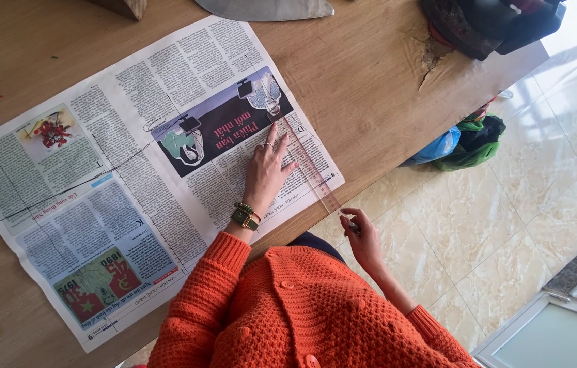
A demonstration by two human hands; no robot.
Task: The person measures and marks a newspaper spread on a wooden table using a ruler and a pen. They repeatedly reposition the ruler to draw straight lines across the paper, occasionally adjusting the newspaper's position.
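A large newspaper sheet lies spread on a wooden table, with thin drawn lines across it. A clear ruler runs diagonally along the sheet's right edge. My left hand, wearing a watch and bead bracelet, lies flat with fingers spread on the paper, its fingertips against the ruler. My right hand hovers just off the table's edge by the ruler's near end, pinching a small pen or pencil. I wear an orange knit cardigan.
A grey metal object and a wooden piece sit at the table's far edge. A dark bag rests on the far right corner. Blue and green plastic bags lie on the tiled floor. A white window frame shows at the lower right.
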